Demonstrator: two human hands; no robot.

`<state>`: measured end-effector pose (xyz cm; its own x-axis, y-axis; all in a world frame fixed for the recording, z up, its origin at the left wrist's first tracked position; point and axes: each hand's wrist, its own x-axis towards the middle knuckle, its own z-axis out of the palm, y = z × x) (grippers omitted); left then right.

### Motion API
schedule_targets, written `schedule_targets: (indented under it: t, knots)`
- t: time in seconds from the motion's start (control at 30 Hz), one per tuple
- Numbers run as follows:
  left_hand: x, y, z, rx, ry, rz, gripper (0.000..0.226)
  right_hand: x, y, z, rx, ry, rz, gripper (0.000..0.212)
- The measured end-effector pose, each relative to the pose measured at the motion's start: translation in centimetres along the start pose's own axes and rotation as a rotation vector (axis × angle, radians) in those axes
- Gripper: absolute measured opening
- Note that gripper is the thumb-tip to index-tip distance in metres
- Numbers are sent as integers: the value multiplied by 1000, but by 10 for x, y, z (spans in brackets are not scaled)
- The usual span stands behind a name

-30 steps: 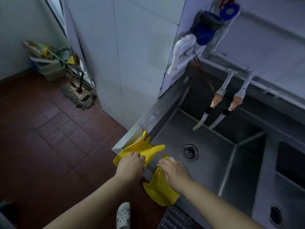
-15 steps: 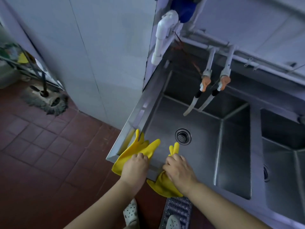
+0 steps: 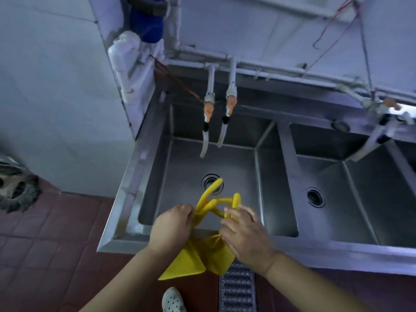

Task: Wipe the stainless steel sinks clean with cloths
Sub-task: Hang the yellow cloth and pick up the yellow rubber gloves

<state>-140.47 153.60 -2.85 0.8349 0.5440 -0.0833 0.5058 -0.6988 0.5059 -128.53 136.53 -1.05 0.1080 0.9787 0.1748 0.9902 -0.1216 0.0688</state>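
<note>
Two yellow rubber gloves (image 3: 198,257) are held together over the front rim of the left stainless steel sink (image 3: 238,174). My left hand (image 3: 171,226) grips one glove near its fingers. My right hand (image 3: 243,233) holds the other glove, its cuff hanging below the rim. Yellow glove fingers stick up over the sink's drain (image 3: 211,181). A second sink basin (image 3: 360,199) with its own drain lies to the right. No cloth is visible.
Two taps with orange handles (image 3: 219,109) hang over the left basin, another tap (image 3: 380,122) over the right. White pipes and a blue fitting (image 3: 146,23) sit at the wall corner. A mop head (image 3: 18,192) lies left on red tiles; a floor grate (image 3: 237,289) runs below.
Both hands lifted the gloves off the sink's left front corner and brought them together to the right, over the basin's front edge. My view swung right, showing the second basin.
</note>
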Motion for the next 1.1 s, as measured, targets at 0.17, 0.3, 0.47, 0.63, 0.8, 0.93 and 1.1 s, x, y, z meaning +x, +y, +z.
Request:
schedule_targets:
  t: [0.17, 0.3, 0.47, 0.63, 0.8, 0.93, 1.1]
  knots:
    - [12, 70, 19, -113, -96, 119, 13, -59, 36, -21, -43, 23, 95, 7]
    - [17, 137, 44, -100, -156, 183, 8, -127, 72, -34, -44, 114, 220, 6]
    - [16, 245, 87, -87, -185, 257, 8, -239, 126, -55, -104, 195, 369, 15]
    - [13, 366, 148, -108, -220, 347, 8, -357, 186, -80, -141, 230, 499, 23]
    - [5, 482, 208, -119, -303, 461, 11, -450, 235, -113, -182, 221, 568, 20]
    - [7, 560, 242, -116, -366, 558, 15, -514, 265, -139, -198, 207, 676, 14]
    - [23, 645, 278, -183, -432, 631, 24, -583, 303, -158, -267, 209, 828, 18]
